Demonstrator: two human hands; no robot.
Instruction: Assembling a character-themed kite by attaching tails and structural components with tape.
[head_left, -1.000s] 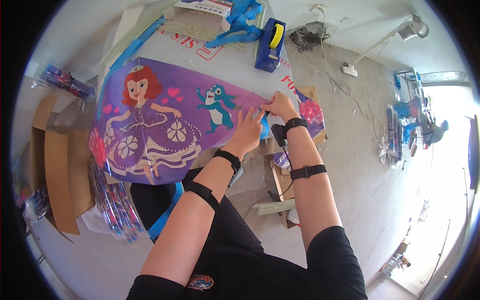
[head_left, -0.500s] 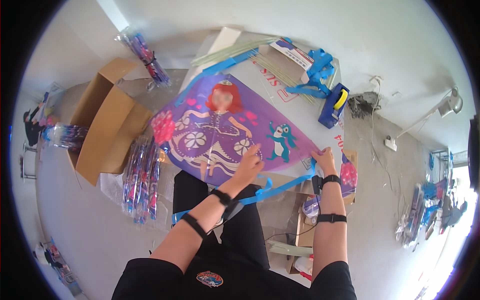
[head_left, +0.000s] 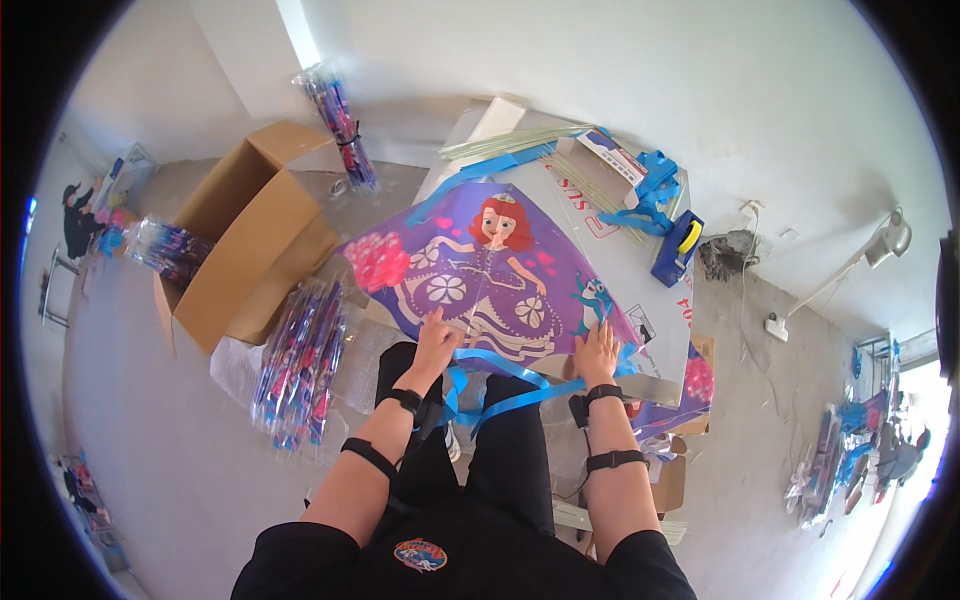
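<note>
A purple kite sheet (head_left: pixel 460 290) printed with a red-haired princess and a small blue animal lies spread over the work table. Along its near edge, my left hand (head_left: pixel 434 345) rests on the print below the skirt, fingers apart. Further right, my right hand (head_left: pixel 597 355) lies flat on the sheet over the blue animal, its fingers stretched out. Blue ribbon (head_left: pixel 520 392) hangs in loops between my hands, below the near edge, and ends close to my right hand.
On the table's far side are thin pale sticks (head_left: pixel 520 140), a small open box (head_left: pixel 612 160), bunched blue ribbon (head_left: pixel 655 190) and a blue tape dispenser (head_left: pixel 676 250). At left stand a cardboard box (head_left: pixel 250 245) and wrapped kite bundles (head_left: pixel 300 365). A person (head_left: pixel 80 215) is far left.
My right hand has released its pinch at the sheet's right corner and moved left, flattening on the print. My left hand has moved left along the near edge. The view has shifted.
</note>
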